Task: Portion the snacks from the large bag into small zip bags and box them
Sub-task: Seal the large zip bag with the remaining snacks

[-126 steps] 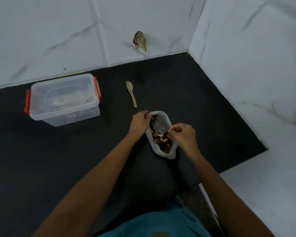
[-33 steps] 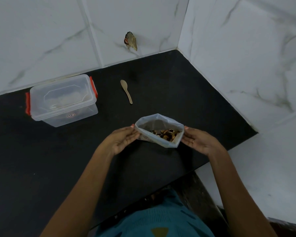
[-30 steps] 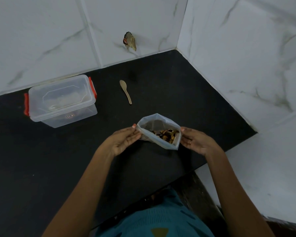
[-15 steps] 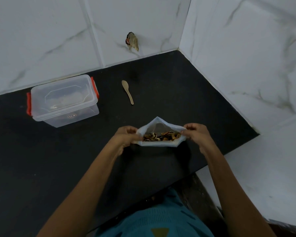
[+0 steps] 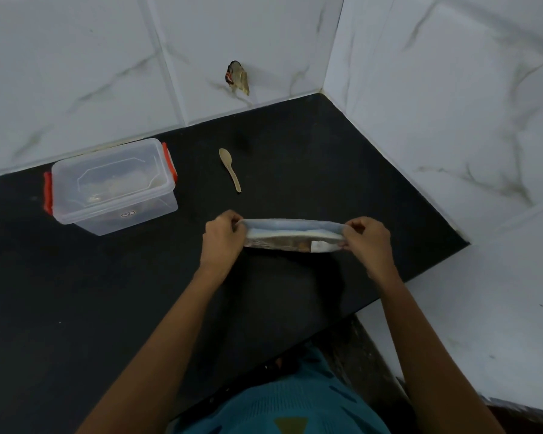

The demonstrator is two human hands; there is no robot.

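I hold the snack bag [image 5: 292,234] above the black counter [image 5: 107,292], its mouth pulled flat into a narrow strip. My left hand [image 5: 221,238] pinches the bag's left top corner and my right hand [image 5: 369,239] pinches the right one. The nuts inside are almost hidden; only a brown band shows below the rim. A clear plastic box [image 5: 112,184] with red latches and its lid on stands at the back left, with something pale inside. A small wooden spoon [image 5: 230,169] lies beyond the bag.
White marbled tile walls meet in a corner at the back right, with a damaged spot [image 5: 237,77] in the tile. The counter's front edge runs diagonally at the right, beside a white floor [image 5: 483,308].
The bag's mouth was wide open with nuts showing; both hands have moved to its top corners and pulled apart, stretching the mouth flat and nearly closed.
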